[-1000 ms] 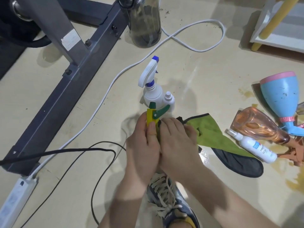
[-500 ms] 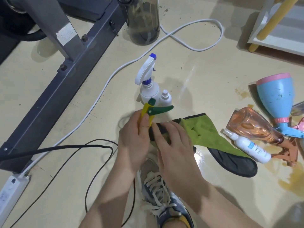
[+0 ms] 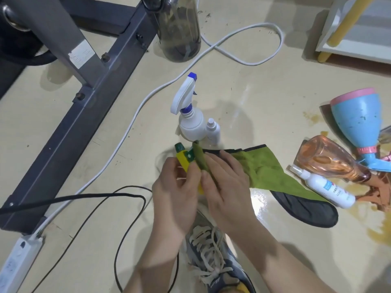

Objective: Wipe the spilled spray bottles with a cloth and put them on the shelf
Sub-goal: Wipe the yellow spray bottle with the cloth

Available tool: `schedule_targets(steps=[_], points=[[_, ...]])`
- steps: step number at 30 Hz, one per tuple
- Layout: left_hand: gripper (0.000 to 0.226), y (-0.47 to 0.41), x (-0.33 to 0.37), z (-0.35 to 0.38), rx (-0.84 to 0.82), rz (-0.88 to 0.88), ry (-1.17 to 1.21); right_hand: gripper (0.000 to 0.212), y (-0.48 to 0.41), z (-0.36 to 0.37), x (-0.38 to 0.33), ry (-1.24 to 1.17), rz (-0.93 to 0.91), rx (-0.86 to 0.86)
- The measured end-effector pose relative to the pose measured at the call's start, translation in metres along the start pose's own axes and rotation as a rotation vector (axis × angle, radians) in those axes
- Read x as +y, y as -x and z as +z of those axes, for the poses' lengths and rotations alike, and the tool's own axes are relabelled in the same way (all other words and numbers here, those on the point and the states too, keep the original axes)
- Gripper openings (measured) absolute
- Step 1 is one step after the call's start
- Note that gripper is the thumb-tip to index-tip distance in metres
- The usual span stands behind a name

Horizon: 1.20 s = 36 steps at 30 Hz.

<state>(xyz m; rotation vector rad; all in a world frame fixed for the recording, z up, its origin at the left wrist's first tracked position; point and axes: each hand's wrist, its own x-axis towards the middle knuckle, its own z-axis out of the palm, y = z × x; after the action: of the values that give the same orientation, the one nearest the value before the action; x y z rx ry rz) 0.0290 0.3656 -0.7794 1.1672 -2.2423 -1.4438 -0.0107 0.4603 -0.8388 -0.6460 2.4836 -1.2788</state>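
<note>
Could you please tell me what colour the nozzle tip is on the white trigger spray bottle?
Blue: the nozzle tip of the white spray bottle, head view.

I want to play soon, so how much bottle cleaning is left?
Maybe done: white spray bottle and small white bottle stand upright. In hand: left hand grips the yellow bottle, right hand holds the green cloth on it. Left: orange bottle, labelled white bottle and blue bottle lie by the brown spill; none shows on the shelf.
</note>
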Motion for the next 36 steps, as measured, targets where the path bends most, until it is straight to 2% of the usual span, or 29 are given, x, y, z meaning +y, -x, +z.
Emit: schedule_targets(steps=[2,6,10,13,14,15,17,19,21,23,26,28,29,31,32,33,36], points=[[0.013,0.001,-0.010,-0.004,0.041,-0.050,0.055,0.048,-0.012,0.003,0.008,0.038,0.067,-0.010],[0.015,0.006,-0.023,-0.013,0.074,-0.129,0.149,0.031,-0.041,0.003,0.036,-0.078,0.200,-0.032],[0.020,0.004,-0.024,-0.009,0.022,-0.119,0.146,0.040,-0.042,-0.001,0.064,-0.052,0.462,-0.010],[0.018,0.001,-0.029,-0.010,0.036,-0.118,0.125,0.046,-0.043,-0.002,0.053,-0.266,0.568,0.087],[0.018,0.001,-0.030,-0.011,0.046,-0.124,0.129,0.047,-0.039,-0.002,0.041,-0.321,0.524,0.105],[0.018,0.001,-0.033,-0.012,0.057,-0.124,0.131,0.046,-0.031,0.000,0.027,-0.309,0.399,0.102],[0.016,0.004,-0.040,-0.011,0.061,-0.079,0.076,0.034,-0.008,0.012,0.001,-0.123,0.062,0.024],[0.015,0.010,-0.045,-0.012,0.044,-0.053,0.041,0.035,0.005,0.022,-0.007,0.036,-0.134,-0.010],[0.017,0.015,-0.046,-0.016,0.024,-0.061,0.110,0.035,-0.008,0.021,0.013,0.028,-0.113,-0.013],[0.017,0.020,-0.050,-0.017,-0.017,-0.038,0.106,0.042,-0.029,0.008,0.046,0.014,0.023,-0.084],[0.022,0.018,-0.050,-0.021,-0.062,0.042,-0.082,0.043,-0.042,-0.014,0.091,0.148,0.191,-0.255],[0.030,0.011,-0.052,-0.027,-0.052,0.176,-0.284,0.037,-0.040,-0.021,0.104,0.248,0.230,-0.235],[0.034,0.007,-0.050,-0.031,-0.053,0.242,-0.430,0.037,-0.036,-0.023,0.102,0.193,0.240,-0.200],[0.039,0.003,-0.043,-0.039,-0.121,0.261,-0.600,0.039,-0.026,-0.019,0.077,-0.116,0.182,-0.157],[0.040,0.003,-0.039,-0.041,-0.194,0.203,-0.556,0.036,-0.019,-0.015,0.063,-0.219,0.127,-0.177],[0.039,0.003,-0.034,-0.041,-0.261,0.096,-0.409,0.030,-0.014,-0.012,0.053,-0.245,0.066,-0.210],[0.043,0.003,-0.028,-0.054,-0.371,-0.342,0.194,0.039,-0.002,-0.009,0.064,-0.076,-0.182,-0.230]])
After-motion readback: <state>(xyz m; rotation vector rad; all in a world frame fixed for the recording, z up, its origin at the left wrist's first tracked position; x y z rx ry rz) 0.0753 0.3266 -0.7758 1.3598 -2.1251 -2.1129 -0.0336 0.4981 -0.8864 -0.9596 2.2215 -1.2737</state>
